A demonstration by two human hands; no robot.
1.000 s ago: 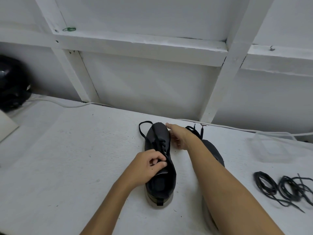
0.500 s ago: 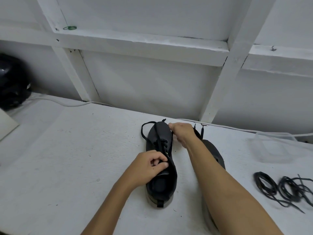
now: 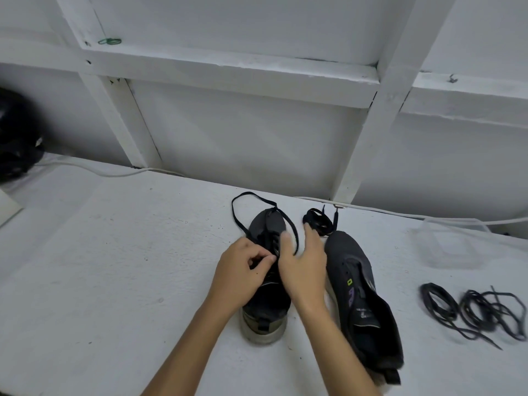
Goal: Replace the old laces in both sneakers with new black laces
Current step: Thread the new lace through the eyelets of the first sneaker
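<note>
Two dark sneakers lay side by side on the white worktop (image 3: 114,267), toes pointing away from the camera. On the left sneaker (image 3: 267,284), a black lace (image 3: 258,205) was threaded through the eyelets, and its free part formed a loop over the toe and onto the worktop beyond it. The left hand (image 3: 238,277) rested on the lacing area of this sneaker, its fingers (image 3: 264,257) curled and pinching the lace near the eyelets. The right hand (image 3: 304,267) lay just beside it, across the inner edge of the same sneaker, with the fingers straight and loosely spread, holding nothing; whether their tips touched the lace cannot be told. The right sneaker (image 3: 363,304) lay immediately right of the right forearm, its tongue opened out and its eyelets showing no lace. A small bundle of black lace (image 3: 320,222) sat on the worktop just beyond this sneaker's toe. Two further coils of black lace (image 3: 471,312) lay well apart to the right. A clear plastic container (image 3: 454,242) stood behind them, near the wall. A white cable (image 3: 414,215) ran along the back edge of the worktop. At the far left, a dark rounded object (image 3: 17,135) was partly cut off by the frame. A green band (image 3: 110,41) rested on a white wall beam above.
</note>
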